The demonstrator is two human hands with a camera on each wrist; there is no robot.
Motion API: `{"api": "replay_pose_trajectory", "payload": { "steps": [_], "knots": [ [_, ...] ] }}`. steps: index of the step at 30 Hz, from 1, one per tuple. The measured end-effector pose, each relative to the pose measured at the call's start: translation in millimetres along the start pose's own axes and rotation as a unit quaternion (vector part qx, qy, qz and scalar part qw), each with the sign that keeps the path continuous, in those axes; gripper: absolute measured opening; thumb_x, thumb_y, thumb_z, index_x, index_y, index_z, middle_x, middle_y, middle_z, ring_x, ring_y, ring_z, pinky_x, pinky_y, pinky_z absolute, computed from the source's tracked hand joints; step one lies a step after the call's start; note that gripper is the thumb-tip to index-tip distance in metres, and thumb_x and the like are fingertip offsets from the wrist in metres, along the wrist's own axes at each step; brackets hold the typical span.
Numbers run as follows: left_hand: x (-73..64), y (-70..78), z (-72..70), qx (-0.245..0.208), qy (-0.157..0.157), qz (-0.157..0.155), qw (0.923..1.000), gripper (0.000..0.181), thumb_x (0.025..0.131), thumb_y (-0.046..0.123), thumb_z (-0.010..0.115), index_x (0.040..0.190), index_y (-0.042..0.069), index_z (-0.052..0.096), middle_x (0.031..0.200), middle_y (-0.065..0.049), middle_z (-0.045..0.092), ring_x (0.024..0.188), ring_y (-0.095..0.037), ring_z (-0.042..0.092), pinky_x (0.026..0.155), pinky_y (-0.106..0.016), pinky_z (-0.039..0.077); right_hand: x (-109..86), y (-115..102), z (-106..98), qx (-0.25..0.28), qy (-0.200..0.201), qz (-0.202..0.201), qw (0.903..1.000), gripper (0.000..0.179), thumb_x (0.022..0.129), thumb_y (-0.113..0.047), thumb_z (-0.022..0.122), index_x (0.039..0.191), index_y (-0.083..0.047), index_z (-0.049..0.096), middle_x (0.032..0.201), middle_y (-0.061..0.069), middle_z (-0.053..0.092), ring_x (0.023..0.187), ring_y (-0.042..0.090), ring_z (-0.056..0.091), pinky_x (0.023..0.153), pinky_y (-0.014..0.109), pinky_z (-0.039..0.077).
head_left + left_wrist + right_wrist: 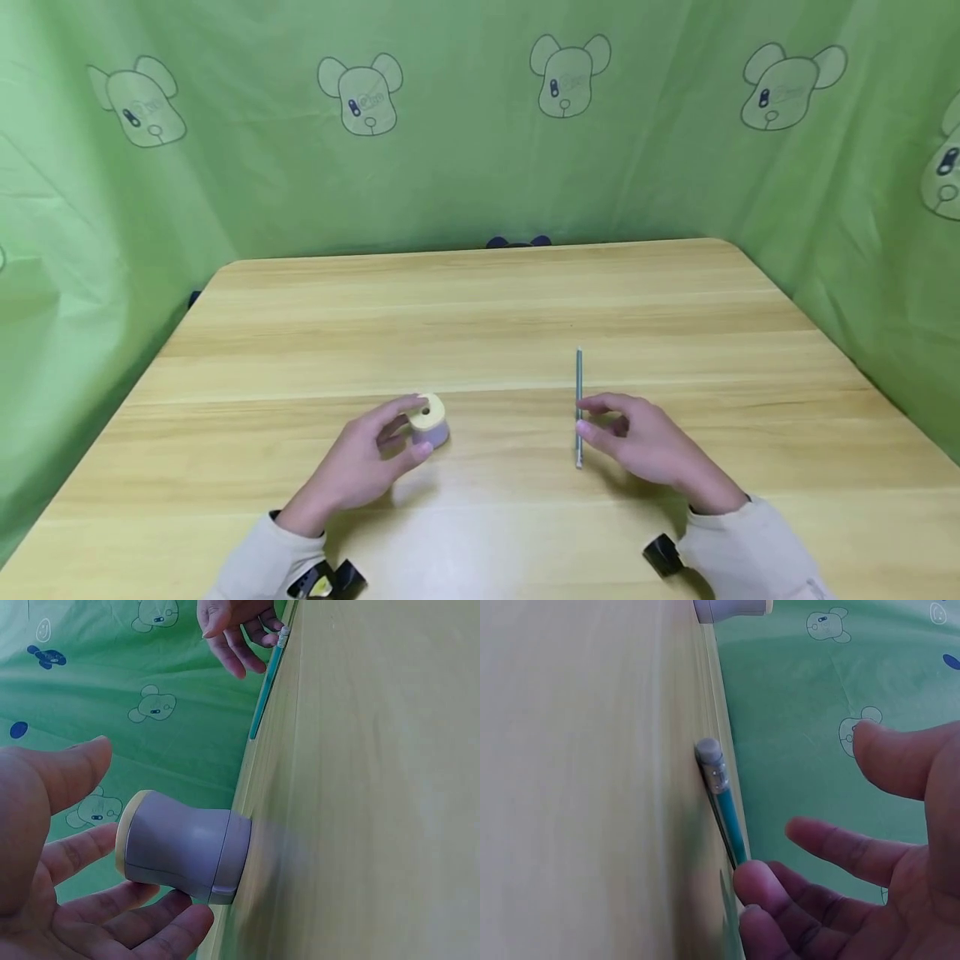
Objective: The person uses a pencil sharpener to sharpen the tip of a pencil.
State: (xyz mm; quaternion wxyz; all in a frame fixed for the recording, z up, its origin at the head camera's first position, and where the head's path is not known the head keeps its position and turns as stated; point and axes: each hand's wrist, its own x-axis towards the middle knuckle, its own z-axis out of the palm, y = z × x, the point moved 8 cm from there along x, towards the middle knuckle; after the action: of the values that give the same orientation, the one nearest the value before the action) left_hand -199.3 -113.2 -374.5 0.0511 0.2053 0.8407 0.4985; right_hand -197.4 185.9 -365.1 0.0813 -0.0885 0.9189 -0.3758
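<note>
Lilac pencil sharpener [180,840]: table [510,317] is bearing it, since your left hand [367,458] is not grasping.
Teal pencil [579,375]: lying flat, since your right hand [648,442] is grasping nothing.

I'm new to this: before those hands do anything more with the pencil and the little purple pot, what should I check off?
1. Purple pot upright on the tabletop: ok, its base is down.
2. Hole in its top in sight: ok, it faces up in the head view.
3. Left hand gripping the pot: not ok, fingers are around it but the thumb stands away.
4. Right hand gripping the pencil: not ok, its thumb stands clear.
5. Eraser end free of fingers: ok.
6. Pencil's other end sharpened: cannot tell, too small.
</note>
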Motion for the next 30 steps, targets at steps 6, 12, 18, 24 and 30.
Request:
{"api": "replay_pose_trajectory", "payload": {
  "steps": [6, 12, 18, 24, 30],
  "knots": [
    [-0.3, 0.6, 3.9, -0.005, 0.001, -0.007, 1.0, 0.057, 0.089, 0.02, 0.071, 0.139, 0.005, 0.049, 0.143, -0.017, 0.046, 0.125, -0.037, 0.05, 0.1, -0.036, 0.047, -3.6, 1.2, -0.1, 0.007, -0.011, -0.002, 0.9999, 0.048, 0.095, -0.035, 0.063, 0.131, -0.004, 0.057, 0.119, 0.012, 0.061, 0.088, 0.019, 0.056, 0.067, 0.032, 0.05],
    [-1.1, 1.4, 6.4, -0.011, 0.002, -0.007, 0.9999, 0.055, 0.09, 0.02, 0.07, 0.139, 0.004, 0.049, 0.142, -0.021, 0.046, 0.123, -0.04, 0.05, 0.1, -0.04, 0.047, -6.1, 3.4, -0.4, 0.015, -0.017, -0.012, 0.9997, 0.048, 0.095, -0.035, 0.063, 0.132, -0.004, 0.057, 0.119, 0.01, 0.062, 0.089, 0.018, 0.056, 0.069, 0.032, 0.05],
    [-2.2, -1.2, 7.2, -0.005, -0.003, -0.022, 0.9997, 0.058, 0.09, 0.022, 0.07, 0.14, 0.006, 0.047, 0.143, -0.018, 0.046, 0.124, -0.037, 0.051, 0.1, -0.036, 0.047, -6.0, 4.6, 0.5, 0.017, -0.023, -0.021, 0.9994, 0.048, 0.096, -0.034, 0.062, 0.132, -0.003, 0.056, 0.119, 0.01, 0.062, 0.092, 0.018, 0.057, 0.071, 0.032, 0.051],
    [-1.7, 0.3, 3.2, -0.002, 0.002, -0.014, 0.9999, 0.057, 0.089, 0.02, 0.071, 0.14, 0.005, 0.048, 0.142, -0.019, 0.047, 0.124, -0.037, 0.051, 0.099, -0.037, 0.048, -4.3, -1.9, 0.2, 0.027, -0.022, -0.034, 0.9988, 0.047, 0.096, -0.033, 0.062, 0.131, -0.003, 0.056, 0.122, 0.012, 0.061, 0.094, 0.019, 0.058, 0.074, 0.033, 0.051],
    [-0.5, 0.1, 6.3, 0.0, -0.003, -0.009, 1.0, 0.056, 0.089, 0.02, 0.071, 0.139, 0.005, 0.049, 0.141, -0.019, 0.048, 0.124, -0.037, 0.051, 0.1, -0.038, 0.047, -2.4, -0.6, 3.1, 0.028, -0.025, -0.035, 0.9987, 0.047, 0.095, -0.032, 0.063, 0.131, -0.002, 0.056, 0.119, 0.01, 0.061, 0.087, 0.017, 0.056, 0.068, 0.029, 0.05]
  ]
}}
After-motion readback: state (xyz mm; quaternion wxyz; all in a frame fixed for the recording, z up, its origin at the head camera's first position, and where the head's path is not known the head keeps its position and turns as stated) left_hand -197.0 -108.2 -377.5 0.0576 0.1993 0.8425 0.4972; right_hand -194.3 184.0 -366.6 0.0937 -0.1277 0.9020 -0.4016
